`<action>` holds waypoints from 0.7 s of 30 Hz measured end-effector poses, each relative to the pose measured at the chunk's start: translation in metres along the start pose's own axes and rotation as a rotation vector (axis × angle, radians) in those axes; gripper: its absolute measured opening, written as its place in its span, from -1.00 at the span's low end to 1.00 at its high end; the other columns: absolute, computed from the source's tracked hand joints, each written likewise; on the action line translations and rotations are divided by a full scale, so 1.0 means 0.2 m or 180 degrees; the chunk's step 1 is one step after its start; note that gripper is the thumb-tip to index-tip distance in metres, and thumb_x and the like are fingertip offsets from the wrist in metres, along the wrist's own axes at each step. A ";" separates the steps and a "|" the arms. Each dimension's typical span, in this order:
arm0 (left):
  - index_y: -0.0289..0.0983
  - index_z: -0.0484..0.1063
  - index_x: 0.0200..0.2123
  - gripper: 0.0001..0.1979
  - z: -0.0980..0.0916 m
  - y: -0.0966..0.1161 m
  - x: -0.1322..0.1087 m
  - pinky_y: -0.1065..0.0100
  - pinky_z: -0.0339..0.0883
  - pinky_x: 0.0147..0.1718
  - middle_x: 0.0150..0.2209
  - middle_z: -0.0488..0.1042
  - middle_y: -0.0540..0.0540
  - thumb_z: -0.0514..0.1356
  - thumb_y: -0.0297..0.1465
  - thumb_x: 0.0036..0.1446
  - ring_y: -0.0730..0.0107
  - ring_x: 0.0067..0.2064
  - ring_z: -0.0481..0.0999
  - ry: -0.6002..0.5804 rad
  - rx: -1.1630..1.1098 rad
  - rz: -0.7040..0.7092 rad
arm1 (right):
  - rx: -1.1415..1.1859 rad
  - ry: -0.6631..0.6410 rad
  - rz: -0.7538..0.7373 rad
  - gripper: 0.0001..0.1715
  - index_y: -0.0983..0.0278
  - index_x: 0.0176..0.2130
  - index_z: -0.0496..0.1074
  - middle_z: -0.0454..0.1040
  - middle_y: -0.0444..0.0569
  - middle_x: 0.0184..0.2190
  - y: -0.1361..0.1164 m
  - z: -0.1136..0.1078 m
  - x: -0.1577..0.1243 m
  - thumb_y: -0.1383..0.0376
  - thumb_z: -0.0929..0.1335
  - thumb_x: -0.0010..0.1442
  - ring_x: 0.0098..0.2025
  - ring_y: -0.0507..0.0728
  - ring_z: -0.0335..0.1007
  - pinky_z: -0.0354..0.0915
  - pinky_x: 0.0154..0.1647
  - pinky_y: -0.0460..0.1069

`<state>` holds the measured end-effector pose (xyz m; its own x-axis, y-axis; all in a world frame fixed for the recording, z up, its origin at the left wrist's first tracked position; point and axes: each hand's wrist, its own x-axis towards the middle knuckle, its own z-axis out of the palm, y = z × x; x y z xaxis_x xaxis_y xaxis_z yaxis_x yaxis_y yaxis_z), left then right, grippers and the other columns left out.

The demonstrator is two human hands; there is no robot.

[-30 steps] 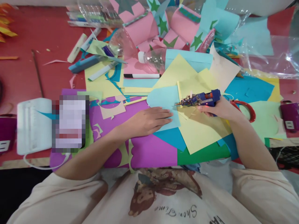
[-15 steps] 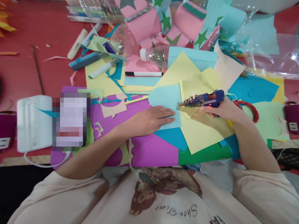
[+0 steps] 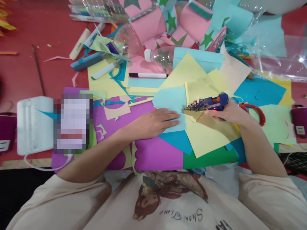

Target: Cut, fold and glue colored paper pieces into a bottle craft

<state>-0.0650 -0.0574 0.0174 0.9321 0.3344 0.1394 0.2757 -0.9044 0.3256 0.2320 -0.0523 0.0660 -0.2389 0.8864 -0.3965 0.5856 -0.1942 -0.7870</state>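
Observation:
My left hand (image 3: 157, 123) lies flat, fingers stretched out, on a light blue paper piece (image 3: 169, 97) with one rounded end. In my right hand (image 3: 227, 111) is a blue hot glue gun (image 3: 208, 103), its small red light lit. The gun's nozzle points left and sits at the right edge of the light blue paper; whether it touches cannot be made out. Beneath the gun is a pale yellow sheet (image 3: 203, 137). A narrow yellow strip (image 3: 187, 92) runs along the light blue paper's right edge.
Red-handled scissors (image 3: 260, 115) lie right of my right hand. Behind the papers rests a clear plastic bottle (image 3: 163, 57) wrapped partly in blue paper. A black-and-white marker (image 3: 148, 75) lies before it. At left are a phone (image 3: 73, 121) and a white power bank (image 3: 35, 124) with a cable.
The glue gun has shifted very slightly left and down along the light blue paper's edge. My left hand stays where it was.

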 end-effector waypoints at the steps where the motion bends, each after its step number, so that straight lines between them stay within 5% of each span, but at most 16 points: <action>1: -0.25 0.34 0.16 -0.58 0.00 0.00 0.00 0.07 0.21 0.26 0.22 0.36 -0.20 -0.05 -0.55 0.29 0.23 0.27 0.33 -0.0007 -0.0010 -0.0013 | -0.0001 -0.0018 -0.0009 -0.47 0.17 -0.64 0.23 0.22 -0.20 -0.78 0.00 0.00 0.00 -0.01 0.55 -0.14 -0.74 -0.02 0.10 0.12 -0.74 -0.03; 21: -0.25 0.36 0.11 -0.62 0.00 0.00 -0.01 0.08 0.26 0.24 0.18 0.40 -0.24 -0.04 -0.55 0.30 0.23 0.25 0.36 0.0086 0.0095 -0.0016 | -0.0423 -0.0635 0.0422 -0.52 0.18 -0.56 0.31 0.26 -0.14 -0.75 0.03 -0.04 -0.03 -0.07 0.51 -0.11 -0.67 0.04 0.15 0.06 -0.68 -0.03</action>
<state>-0.0658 -0.0577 0.0168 0.9240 0.3457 0.1633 0.2877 -0.9101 0.2983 0.2427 -0.0554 0.0668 -0.2935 0.7541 -0.5875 0.7152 -0.2345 -0.6584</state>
